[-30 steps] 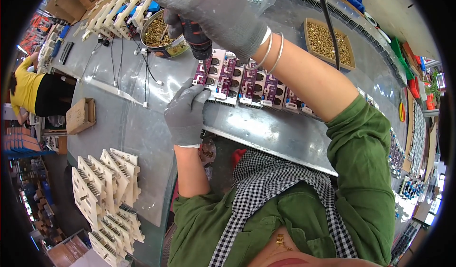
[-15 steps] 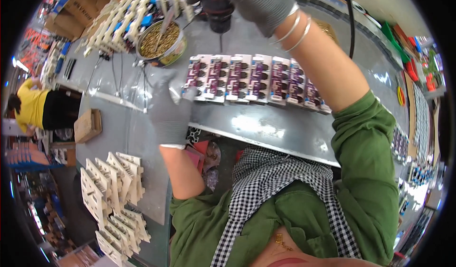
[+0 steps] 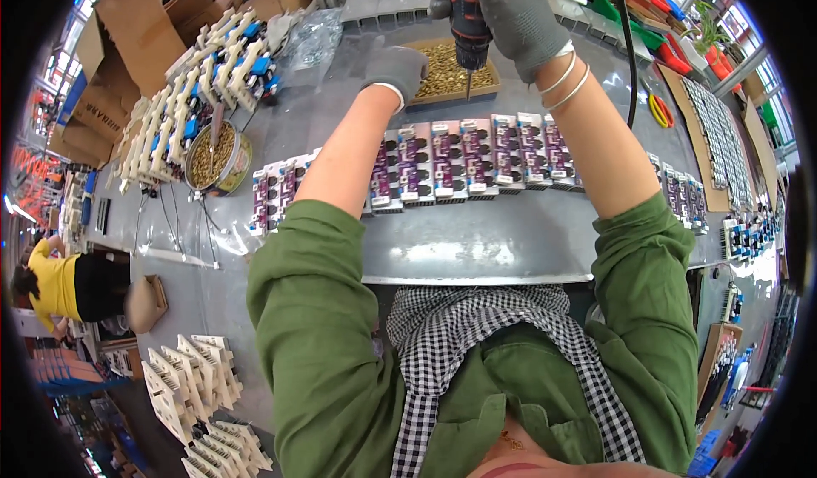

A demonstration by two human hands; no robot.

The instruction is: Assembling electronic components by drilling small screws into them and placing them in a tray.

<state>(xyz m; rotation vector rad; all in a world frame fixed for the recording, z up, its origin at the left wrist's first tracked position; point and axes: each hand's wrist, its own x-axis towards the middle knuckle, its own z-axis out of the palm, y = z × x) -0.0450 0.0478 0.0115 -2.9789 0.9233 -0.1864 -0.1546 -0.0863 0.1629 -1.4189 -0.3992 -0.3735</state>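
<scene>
The person's gloved right hand [image 3: 521,17] grips a power screwdriver [image 3: 471,34], its bit pointing down over a cardboard box [image 3: 438,100] of brass-coloured pieces [image 3: 442,70]. The gloved left hand [image 3: 396,68] is at the box's left end. Purple-and-white modules [image 3: 447,163] line the metal surface [image 3: 477,240].

Glossy metal tabletop [image 3: 485,244] — plastic drill [image 3: 470,23]
</scene>
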